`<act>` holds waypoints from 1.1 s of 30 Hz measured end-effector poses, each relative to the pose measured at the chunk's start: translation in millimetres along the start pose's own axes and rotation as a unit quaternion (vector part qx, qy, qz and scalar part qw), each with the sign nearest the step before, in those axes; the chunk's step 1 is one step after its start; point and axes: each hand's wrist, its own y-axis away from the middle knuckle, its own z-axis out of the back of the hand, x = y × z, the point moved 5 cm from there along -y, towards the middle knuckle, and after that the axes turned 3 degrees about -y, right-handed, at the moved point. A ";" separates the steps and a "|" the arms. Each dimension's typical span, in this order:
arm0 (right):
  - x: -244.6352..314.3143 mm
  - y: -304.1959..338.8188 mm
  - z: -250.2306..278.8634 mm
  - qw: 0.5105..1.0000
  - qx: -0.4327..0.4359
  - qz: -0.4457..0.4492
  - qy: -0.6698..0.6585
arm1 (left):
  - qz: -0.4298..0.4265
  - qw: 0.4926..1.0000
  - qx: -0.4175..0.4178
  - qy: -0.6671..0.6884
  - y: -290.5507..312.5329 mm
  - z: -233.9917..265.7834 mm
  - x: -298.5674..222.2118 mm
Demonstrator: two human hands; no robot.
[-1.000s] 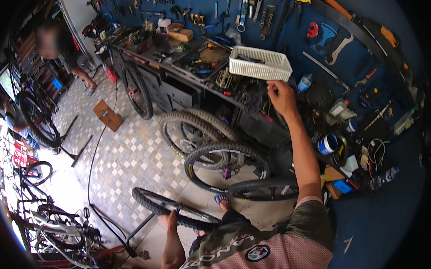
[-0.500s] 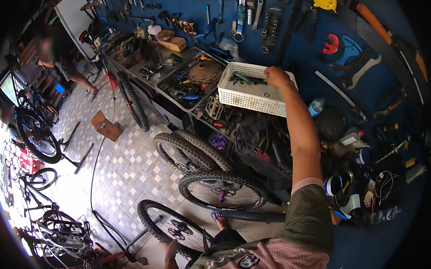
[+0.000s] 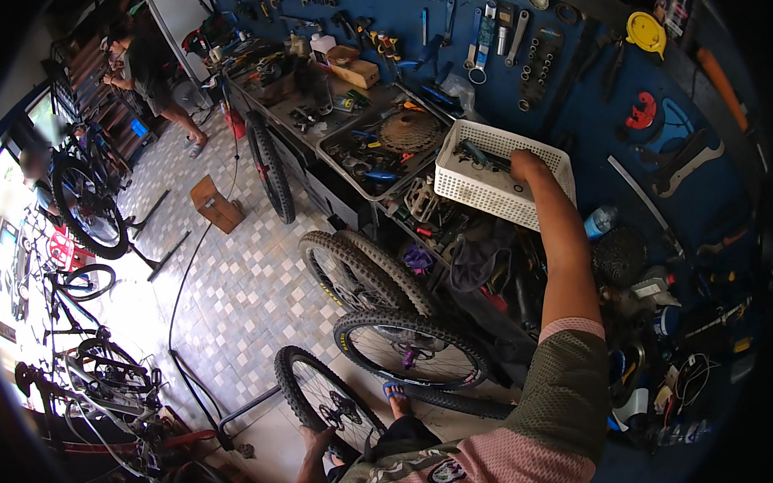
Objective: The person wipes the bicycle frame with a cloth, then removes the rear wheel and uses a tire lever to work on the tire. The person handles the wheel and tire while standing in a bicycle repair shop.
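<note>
Since a second ago the right hand [image 3: 530,166] has moved from the near edge of the white basket [image 3: 483,194] to inside it, upper right of centre; whether its fingers clench anything, I cannot tell. Small tools [image 3: 472,152] lie there too. At lower centre, the left hand [image 3: 316,442] grasps a spoked wheel [image 3: 290,376] by its tyre

right hand [image 3: 530,166]: fingertips hidden inside white basket [image 3: 482,192]; whether anything gripped, unclear. small parts [image 3: 475,153] there too tiny to name. left forearm [image 3: 310,475], shirt [image 3: 515,467] cut by lower edge. far-left person's head [image 3: 34,163] blurred.
</note>
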 end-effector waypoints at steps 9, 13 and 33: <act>-18.1 48.1 32.9 0.992 -0.110 -0.015 -0.056 | -0.007 1.000 -0.009 0.027 -22.1 0.3 27.5; -27.9 74.9 55.6 0.960 -0.173 0.062 -0.212 | -0.003 0.999 0.010 0.038 0.6 10.4 28.9; 361.2 572.4 -172.9 0.545 0.151 0.330 -0.756 | -0.527 0.789 0.196 0.247 182.5 166.6 -167.3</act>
